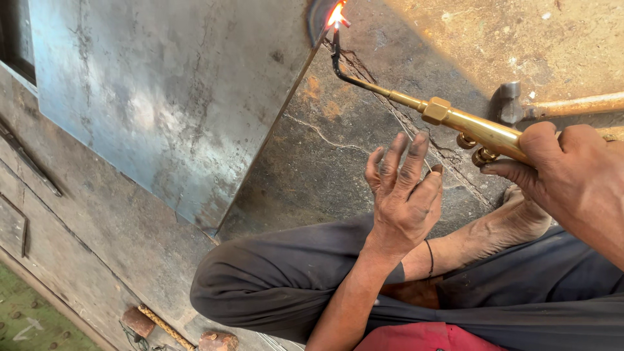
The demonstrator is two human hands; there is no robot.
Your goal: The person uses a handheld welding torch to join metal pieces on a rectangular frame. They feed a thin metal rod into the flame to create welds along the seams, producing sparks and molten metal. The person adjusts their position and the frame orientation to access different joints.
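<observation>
Head view, looking down: left hand hovers over the knee, fingers loosely spread, pinching a thin filler rod that runs up past its fingertips. Just right, the right hand grips the brass torch. Well beyond both, the flame bites the steel sheet edge; only that spot glows, the edge nearer the hands looks untouched.

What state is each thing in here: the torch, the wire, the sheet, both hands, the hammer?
Brass torch: lit, flame at the sheet's edge.
Flame: burning, bright orange.
Thin wire: pinched in the left hand's fingers, pointing toward the flame.
Steel sheet: on the floor, edge heated.
Left hand: fingers raised, on the wire.
Right hand: closed on the torch.
Hammer: lying unused.
</observation>
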